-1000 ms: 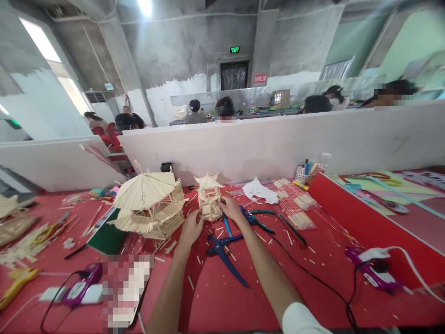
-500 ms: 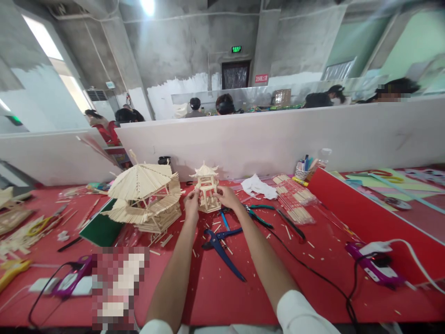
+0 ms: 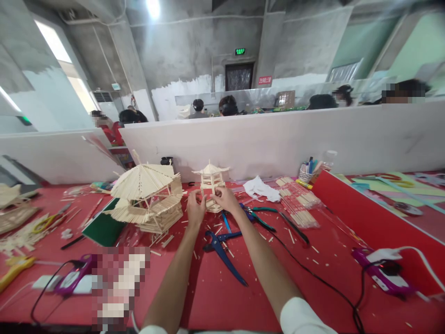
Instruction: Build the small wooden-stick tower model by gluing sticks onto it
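A small wooden-stick pavilion with a pointed, upturned roof stands upright on the red table in front of me. My left hand is curled at its lower left, thumb and fingertips on the posts. At its lower right, my right hand has its fingers bent inward against the frame. The fingers hide part of the middle posts; whether a loose stick is between them is too small to tell. Left of my hands stands a larger stick pavilion. Blue cutting pliers lie between my forearms.
Green-handled pliers, a crumpled white tissue and bagged sticks lie to the right. A black cable runs to a purple power strip. A white partition closes the back; people sit beyond it.
My hands have drawn closer together in front of the small pavilion, which appears slightly turned. The whole view has shifted a little.
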`<state>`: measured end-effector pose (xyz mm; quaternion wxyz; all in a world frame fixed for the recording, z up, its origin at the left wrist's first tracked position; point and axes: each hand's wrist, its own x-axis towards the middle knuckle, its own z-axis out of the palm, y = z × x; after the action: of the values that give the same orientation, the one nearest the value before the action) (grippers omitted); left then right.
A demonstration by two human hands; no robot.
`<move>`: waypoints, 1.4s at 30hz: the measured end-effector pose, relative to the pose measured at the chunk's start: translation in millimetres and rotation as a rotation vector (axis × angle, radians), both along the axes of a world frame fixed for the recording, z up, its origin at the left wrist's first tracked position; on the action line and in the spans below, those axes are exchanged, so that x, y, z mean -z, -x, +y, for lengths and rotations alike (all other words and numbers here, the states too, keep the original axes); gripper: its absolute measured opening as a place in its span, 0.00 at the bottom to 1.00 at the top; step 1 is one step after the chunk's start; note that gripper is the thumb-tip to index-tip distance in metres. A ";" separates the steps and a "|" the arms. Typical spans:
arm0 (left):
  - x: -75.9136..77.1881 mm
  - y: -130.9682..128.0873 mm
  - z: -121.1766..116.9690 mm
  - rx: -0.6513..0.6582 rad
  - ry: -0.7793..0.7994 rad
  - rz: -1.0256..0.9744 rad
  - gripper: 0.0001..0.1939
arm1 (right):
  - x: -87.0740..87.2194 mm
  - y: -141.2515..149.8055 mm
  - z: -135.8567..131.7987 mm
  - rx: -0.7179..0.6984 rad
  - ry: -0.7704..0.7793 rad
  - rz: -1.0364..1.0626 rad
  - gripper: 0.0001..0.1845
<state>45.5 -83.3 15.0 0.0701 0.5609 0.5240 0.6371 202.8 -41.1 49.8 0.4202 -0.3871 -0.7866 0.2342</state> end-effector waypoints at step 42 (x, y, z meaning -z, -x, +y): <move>-8.9 -6.0 -6.2 0.163 0.064 0.089 0.11 | 10.5 -17.5 17.2 -0.107 0.160 0.234 0.18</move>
<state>51.5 -89.4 23.9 0.1161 0.6271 0.4991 0.5866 220.3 -24.0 39.3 0.4636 -0.3468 -0.7306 0.3619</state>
